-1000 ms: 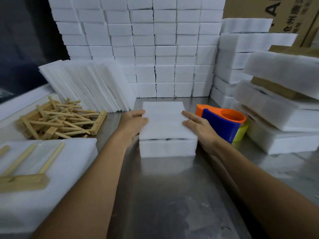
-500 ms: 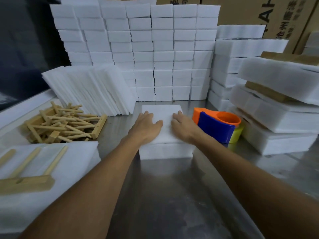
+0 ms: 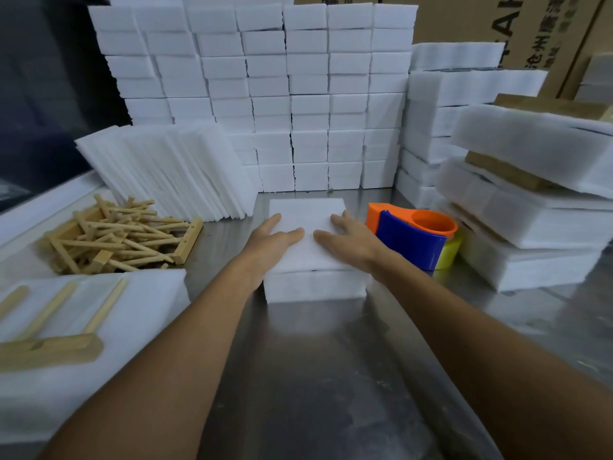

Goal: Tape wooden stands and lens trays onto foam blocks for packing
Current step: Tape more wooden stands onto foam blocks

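Head-camera view, as I watched from the remote desk: both hands lay flat on a white foam block (image 3: 308, 224) at the centre of the frame, on a steel table (image 3: 315, 376). The left hand (image 3: 270, 239) rested on the block's left half with fingers straight and slightly spread; the right hand (image 3: 348, 239) pressed the right half the same way, neither gripping anything. The block appeared to be two layers, a seam showing along its near face (what lay between them I could not tell).

Just right of the right hand sat an orange-and-blue tape dispenser (image 3: 411, 239) with a yellow roll. At the left of the frame a heap of loose wooden stands (image 3: 122, 239) lay on the table, and at lower left one wooden stand (image 3: 49, 340) lay on a foam sheet (image 3: 132, 327). A wall of stacked foam blocks (image 3: 298, 94) filled the upper centre, thin foam sheets (image 3: 172, 171) leaned against it, and finished packs (image 3: 530, 207) were piled at right.
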A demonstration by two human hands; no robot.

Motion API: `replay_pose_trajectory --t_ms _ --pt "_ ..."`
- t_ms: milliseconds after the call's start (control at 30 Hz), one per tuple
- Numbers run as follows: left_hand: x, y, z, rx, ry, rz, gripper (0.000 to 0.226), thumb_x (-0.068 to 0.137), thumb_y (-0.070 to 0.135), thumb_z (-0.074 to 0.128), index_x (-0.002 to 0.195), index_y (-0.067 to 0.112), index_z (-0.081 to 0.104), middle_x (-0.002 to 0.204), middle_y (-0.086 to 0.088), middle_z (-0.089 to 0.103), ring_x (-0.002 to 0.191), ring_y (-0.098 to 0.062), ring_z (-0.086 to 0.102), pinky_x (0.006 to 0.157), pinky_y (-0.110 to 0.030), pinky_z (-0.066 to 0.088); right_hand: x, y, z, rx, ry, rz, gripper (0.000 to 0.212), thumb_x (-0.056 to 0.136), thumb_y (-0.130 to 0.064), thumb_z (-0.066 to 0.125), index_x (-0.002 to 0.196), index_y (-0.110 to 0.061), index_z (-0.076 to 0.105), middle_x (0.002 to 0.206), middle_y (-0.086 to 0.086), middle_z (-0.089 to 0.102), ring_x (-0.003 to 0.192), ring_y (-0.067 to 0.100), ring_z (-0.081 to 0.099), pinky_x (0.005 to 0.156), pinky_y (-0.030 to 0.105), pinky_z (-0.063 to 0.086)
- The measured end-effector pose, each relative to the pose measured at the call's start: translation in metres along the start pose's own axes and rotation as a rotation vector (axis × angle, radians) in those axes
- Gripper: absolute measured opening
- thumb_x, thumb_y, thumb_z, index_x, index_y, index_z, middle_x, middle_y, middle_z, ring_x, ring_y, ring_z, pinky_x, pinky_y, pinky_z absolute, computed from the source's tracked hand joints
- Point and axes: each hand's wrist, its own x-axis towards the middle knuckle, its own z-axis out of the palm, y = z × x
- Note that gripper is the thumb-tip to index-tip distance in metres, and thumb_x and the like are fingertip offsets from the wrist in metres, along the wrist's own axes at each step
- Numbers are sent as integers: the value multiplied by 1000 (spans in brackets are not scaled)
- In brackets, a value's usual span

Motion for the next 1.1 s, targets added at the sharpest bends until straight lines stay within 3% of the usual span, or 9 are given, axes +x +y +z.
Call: replay_pose_trajectory --t_ms 67,167,300,367,500,733,800,967,1100 --pt "-2 3 -3 22 -22 -21 79 86 42 70 153 27 32 158 8 32 140 -12 37 105 -23 30 2 2 0 31 -7 15 73 98 -48 54 158 -19 24 168 -4 6 152 21 18 116 34 23" --pt "-1 17 -4 315 9 -24 72 90 47 62 153 25 33 159 5 30 144 -18 33 109 -28 28 5 1 0 5 -3 31 73 96 -48 57 157 -21 28 167 -4 10 151 22 20 116 36 23" --pt "2 43 -20 598 156 4 50 95 44 51 127 7 60 131 -14 60 117 -32 57 86 -32 44 5 -1 -2 -15 25 32 70 95 -47 59 155 -20 34 166 -3 16 149 23 26 114 36 27" --pt "3 51 -39 718 184 -5 43 91 40 55 117 6 64 120 -17 63 107 -35 60 84 -34 47 4 1 -2 5 29 28 70 95 -47 60 154 -20 35 166 -3 17 150 22 24 114 36 26" --pt "0 51 -85 1035 228 -40 38 87 35 62 116 10 61 121 -14 61 107 -35 60 91 -41 52 2 3 0 51 45 11 69 95 -44 60 154 -18 35 165 -4 20 148 20 27 103 26 27" --pt "-1 23 -123 1253 230 -101 5 82 11 60 79 9 56 93 -18 61 85 -33 64 64 -36 47 0 4 1 87 47 23 69 95 -44 61 154 -19 35 165 -5 19 145 15 30 96 18 25" --pt "0 19 -120 1294 247 -102 8 84 12 60 84 9 52 101 -14 58 81 -28 58 65 -34 43 -1 4 1 103 54 16 68 95 -43 61 154 -19 36 162 -7 25 137 10 36 90 12 29" --pt "10 -1 -120 1407 202 -221 45 86 27 65 126 10 53 135 -16 35 114 -35 53 83 -39 46 0 5 2 123 50 14 69 95 -44 62 154 -20 36 165 -6 18 148 17 27 97 22 24" --pt "14 -6 -118 1360 232 -240 48 86 23 64 130 9 51 141 -14 29 118 -37 52 86 -41 46 2 7 0 169 45 28 68 92 -45 66 151 -24 41 165 -8 18 149 17 25 107 27 27"
